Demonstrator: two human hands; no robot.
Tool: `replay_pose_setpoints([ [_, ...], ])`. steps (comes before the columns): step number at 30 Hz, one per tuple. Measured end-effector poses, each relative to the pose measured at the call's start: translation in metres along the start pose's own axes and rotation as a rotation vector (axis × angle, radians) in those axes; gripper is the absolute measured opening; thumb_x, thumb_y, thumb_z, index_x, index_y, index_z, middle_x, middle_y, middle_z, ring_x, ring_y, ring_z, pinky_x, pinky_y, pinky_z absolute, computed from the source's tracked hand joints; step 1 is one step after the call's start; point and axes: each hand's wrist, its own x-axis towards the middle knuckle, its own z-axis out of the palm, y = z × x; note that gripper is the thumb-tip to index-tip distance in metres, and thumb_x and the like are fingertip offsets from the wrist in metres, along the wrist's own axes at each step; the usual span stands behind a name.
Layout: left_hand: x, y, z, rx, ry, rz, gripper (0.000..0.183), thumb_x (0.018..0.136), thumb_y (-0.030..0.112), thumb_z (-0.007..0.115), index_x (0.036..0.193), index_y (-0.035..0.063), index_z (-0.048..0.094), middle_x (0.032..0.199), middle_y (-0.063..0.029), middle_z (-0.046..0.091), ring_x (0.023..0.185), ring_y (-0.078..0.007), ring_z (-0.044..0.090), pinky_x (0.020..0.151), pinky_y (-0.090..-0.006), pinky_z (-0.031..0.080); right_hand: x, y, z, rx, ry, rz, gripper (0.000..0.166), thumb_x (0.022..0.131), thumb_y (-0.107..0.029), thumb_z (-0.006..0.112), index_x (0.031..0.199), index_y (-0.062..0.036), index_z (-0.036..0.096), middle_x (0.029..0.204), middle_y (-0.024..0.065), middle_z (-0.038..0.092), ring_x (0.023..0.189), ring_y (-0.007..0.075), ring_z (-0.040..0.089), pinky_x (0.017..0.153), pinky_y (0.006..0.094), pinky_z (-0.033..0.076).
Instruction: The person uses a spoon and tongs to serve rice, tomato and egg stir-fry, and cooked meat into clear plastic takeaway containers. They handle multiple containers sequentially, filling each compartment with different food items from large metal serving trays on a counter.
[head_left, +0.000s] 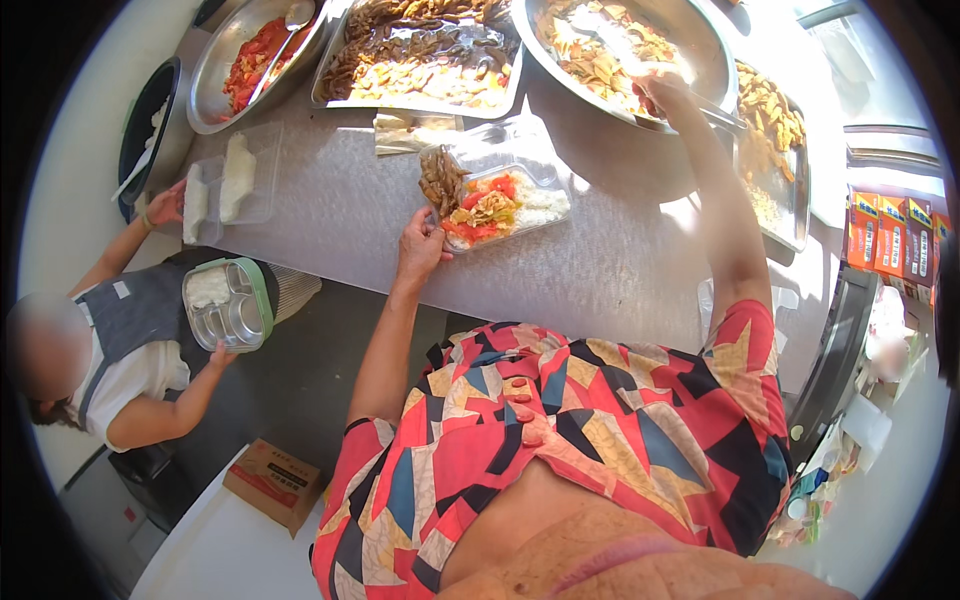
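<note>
My left hand (421, 246) grips the near left corner of a clear plastic food container (551, 169) standing on the metal table. White rice (541, 199), tomato with egg (487, 206) and brown cooked strips (441, 180) fill it; the strips lie at its left end. Its clear lid (506, 135) leans open at the back. Farther right, my right hand (661, 91) is closed around the handle of a metal serving spoon (709, 111), over a large steel bowl (712, 52) of sliced food. Glare washes out the spoon's head.
Behind the container stand a tray of brown and pale food (420, 112) and a steel bowl with tomato (206, 94). Another tray (799, 217) stands right. At left, a person (131, 360) holds a compartment lunch box (262, 300) and reaches toward clear rice containers (255, 202).
</note>
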Motion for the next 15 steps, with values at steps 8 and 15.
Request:
replay_pose_setpoints([
  [8,0.017,0.018,0.043,0.014,0.015,0.099,0.046,0.078,-0.001,0.051,0.123,-0.0029,0.04,0.068,-0.0077,0.057,0.05,-0.0167,0.062,0.042,-0.0271,0.052,-0.058,-0.017,-0.007,0.043,0.003,-0.085,0.031,0.084,-0.026,0.061,0.063,-0.0058,0.052,0.05,-0.0012,0.046,0.04,0.0052,0.042,0.034,0.0212,0.03],
  [15,0.027,0.026,0.05,0.032,0.006,0.107,0.047,0.078,0.0,0.053,0.123,-0.003,0.041,0.069,-0.0078,0.057,0.049,-0.0172,0.062,0.041,-0.0274,0.052,-0.103,-0.013,-0.012,0.002,-0.027,-0.136,0.03,0.087,-0.025,0.059,0.064,-0.007,0.053,0.053,-0.0034,0.045,0.041,0.0025,0.041,0.036,0.0202,0.03],
])
